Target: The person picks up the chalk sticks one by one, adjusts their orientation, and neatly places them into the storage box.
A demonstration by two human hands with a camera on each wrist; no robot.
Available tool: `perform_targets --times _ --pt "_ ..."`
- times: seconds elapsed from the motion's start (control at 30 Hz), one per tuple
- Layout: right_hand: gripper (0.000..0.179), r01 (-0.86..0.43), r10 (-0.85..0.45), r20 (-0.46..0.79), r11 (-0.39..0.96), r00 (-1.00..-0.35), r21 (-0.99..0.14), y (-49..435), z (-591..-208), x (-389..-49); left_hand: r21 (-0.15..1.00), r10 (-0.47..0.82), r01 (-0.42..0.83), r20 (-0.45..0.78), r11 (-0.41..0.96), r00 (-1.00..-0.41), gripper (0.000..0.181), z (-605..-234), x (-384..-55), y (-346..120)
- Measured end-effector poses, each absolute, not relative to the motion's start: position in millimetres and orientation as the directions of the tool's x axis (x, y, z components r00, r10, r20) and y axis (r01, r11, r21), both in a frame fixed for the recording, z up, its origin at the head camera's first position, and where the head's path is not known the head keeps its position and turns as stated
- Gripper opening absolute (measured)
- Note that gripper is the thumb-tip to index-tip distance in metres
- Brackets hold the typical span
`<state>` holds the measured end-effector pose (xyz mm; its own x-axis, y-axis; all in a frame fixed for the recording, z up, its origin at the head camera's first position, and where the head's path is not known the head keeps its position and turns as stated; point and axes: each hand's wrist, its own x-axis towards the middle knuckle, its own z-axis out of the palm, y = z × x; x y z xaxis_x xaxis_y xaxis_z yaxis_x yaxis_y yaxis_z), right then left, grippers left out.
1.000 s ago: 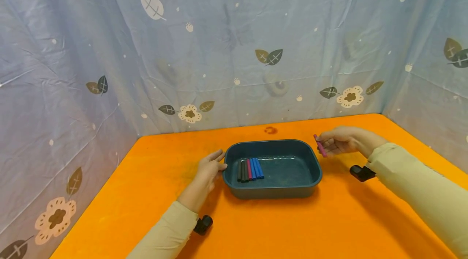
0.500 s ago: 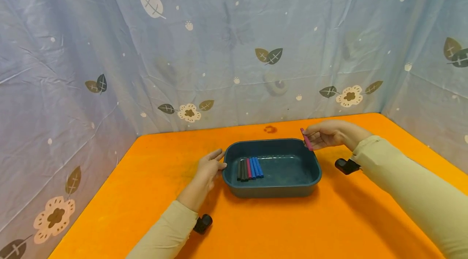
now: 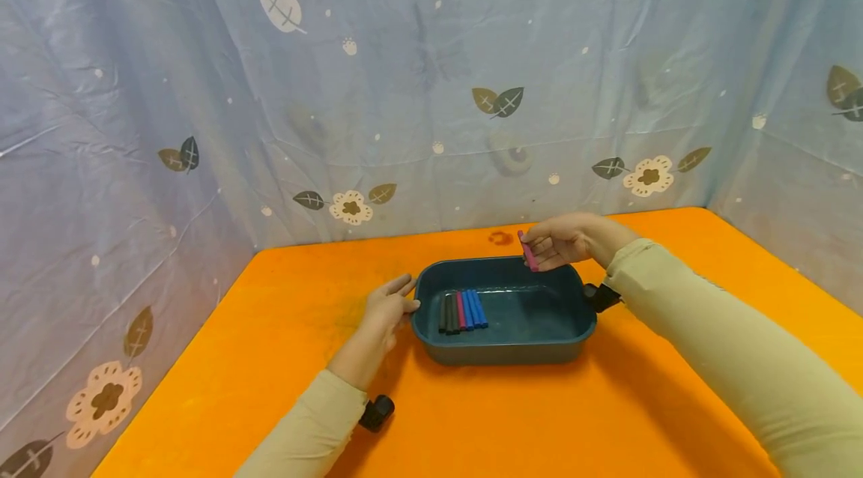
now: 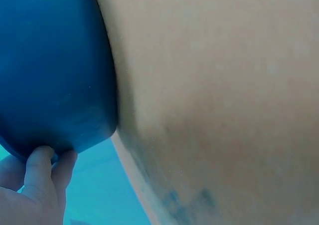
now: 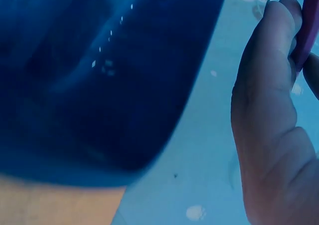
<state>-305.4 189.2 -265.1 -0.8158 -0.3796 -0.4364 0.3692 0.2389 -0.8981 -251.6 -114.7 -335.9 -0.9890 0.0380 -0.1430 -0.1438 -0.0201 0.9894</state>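
A dark teal basin (image 3: 502, 354) stands on the table. On its floor at the left, a row of crayons lies side by side: dark ones (image 3: 448, 315), one pink (image 3: 461, 311) and blue ones (image 3: 476, 309). My left hand (image 3: 382, 321) touches the basin's left end with fingers straight; in the left wrist view its fingertips (image 4: 37, 160) meet the wall. My right hand (image 3: 562, 240) pinches another pink crayon (image 3: 529, 252) between thumb and fingers, above the basin's back rim. The right wrist view shows only part of this crayon (image 5: 308, 30).
An orange cloth (image 3: 283, 358) covers the table. Behind it and at both sides hangs a pale blue curtain (image 3: 404, 126) with leaf and flower prints. Black wrist devices (image 3: 376, 413) sit under both forearms.
My right hand has carried the pink crayon leftward from beside the basin's right end to over its back rim. The left hand and the row of crayons have stayed put.
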Motion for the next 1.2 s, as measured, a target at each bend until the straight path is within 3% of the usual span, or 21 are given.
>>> perform_targets --times 0.5,0.9,1.2 --pt "0.03 0.379 -0.386 -0.463 0.275 -0.798 -0.883 163 -286 -314 0.989 0.044 -0.143 -0.142 -0.028 -0.989 0.059 -340 -251 -113" --pt "0.048 0.388 -0.367 -0.535 0.405 -0.761 -0.828 150 -303 -318 0.988 0.046 -0.151 -0.151 -0.013 -0.988 0.059 -337 -252 -113" --pt "0.04 0.425 -0.283 -0.599 0.489 -0.749 -0.762 132 -320 -319 0.99 0.025 -0.14 -0.14 -0.01 -0.99 0.058 -336 -253 -112"
